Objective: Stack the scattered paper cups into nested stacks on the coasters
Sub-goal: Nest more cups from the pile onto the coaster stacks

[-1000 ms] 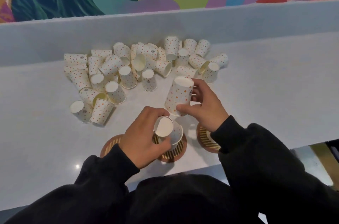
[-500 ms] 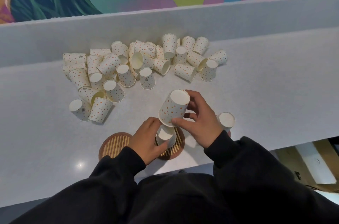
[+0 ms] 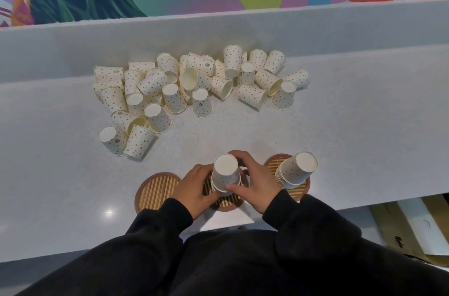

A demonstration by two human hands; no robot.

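- An upside-down stack of dotted paper cups (image 3: 226, 175) stands on the middle coaster (image 3: 228, 201), base up, long axis vertical.
- The left hand (image 3: 194, 189) and right hand (image 3: 255, 186) clasp it from either side.
- A taller stack (image 3: 295, 170) stands on the right coaster (image 3: 302, 190); loose cups (image 3: 199, 82) lie far.

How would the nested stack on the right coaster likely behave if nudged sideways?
The nested stack looks like thin paper, so it is probably light and would slide or tip easily. It stands upside down, rims down on the right coaster, which should steady it somewhat. Its slatted surface may catch the rims.
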